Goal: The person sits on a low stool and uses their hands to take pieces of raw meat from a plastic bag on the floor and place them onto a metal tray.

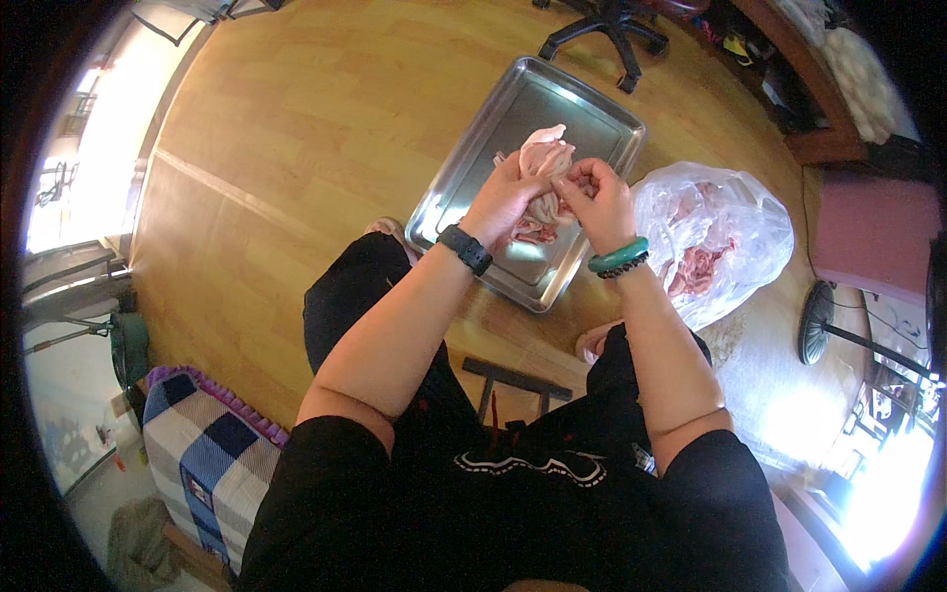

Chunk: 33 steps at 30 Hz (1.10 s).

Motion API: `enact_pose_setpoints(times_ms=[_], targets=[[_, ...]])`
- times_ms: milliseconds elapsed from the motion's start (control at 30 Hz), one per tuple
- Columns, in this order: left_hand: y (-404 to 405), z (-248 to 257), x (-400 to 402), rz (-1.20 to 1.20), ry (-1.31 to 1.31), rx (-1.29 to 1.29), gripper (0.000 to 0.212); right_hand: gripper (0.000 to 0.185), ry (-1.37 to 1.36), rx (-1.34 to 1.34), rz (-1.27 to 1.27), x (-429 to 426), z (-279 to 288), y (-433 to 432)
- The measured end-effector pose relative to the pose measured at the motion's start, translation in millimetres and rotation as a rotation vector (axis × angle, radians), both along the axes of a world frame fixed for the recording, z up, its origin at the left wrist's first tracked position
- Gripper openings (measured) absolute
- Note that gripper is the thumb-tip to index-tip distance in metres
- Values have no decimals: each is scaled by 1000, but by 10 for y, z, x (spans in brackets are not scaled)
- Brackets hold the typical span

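Observation:
My left hand point(504, 198), with a dark watch on its wrist, grips a pale piece of raw meat point(546, 157) above a rectangular steel tray point(477, 166). The fingers of my right hand point(598, 201) pinch the right side of the same meat; a green bangle and dark beads circle that wrist. Below and between my hands, more pale and reddish raw meat point(538, 231) shows over the tray, partly hidden by my fingers. The tray lies on the wooden floor between my feet.
Right of the tray, a translucent plastic bag point(751, 222) holds more raw meat point(695, 270). A wheeled chair base point(610, 29) stands beyond the tray. A round stand base point(816, 322) is at the far right, and a checked cloth-covered piece of furniture point(211, 444) at lower left.

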<state>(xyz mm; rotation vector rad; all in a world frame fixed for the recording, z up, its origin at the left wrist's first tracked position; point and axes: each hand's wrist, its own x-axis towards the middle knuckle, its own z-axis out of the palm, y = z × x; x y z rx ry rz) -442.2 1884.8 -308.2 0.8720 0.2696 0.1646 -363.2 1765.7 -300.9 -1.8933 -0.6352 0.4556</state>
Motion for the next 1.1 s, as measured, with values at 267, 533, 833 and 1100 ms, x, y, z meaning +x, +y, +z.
enact_pose_setpoints(times_ms=[267,533,833,1100], targets=[[38,59,-40,21,92,-160,35,24,-43,70,118,-25,108,3],[39,-23,-6,49,85,146,33,18,-394,23,311,-50,117,13],[122,91,-3,203,18,-220,31,10,584,352,-108,272,-106,-155],[187,25,-10,359,-6,-235,27,7,752,553,-40,424,-96,-250]])
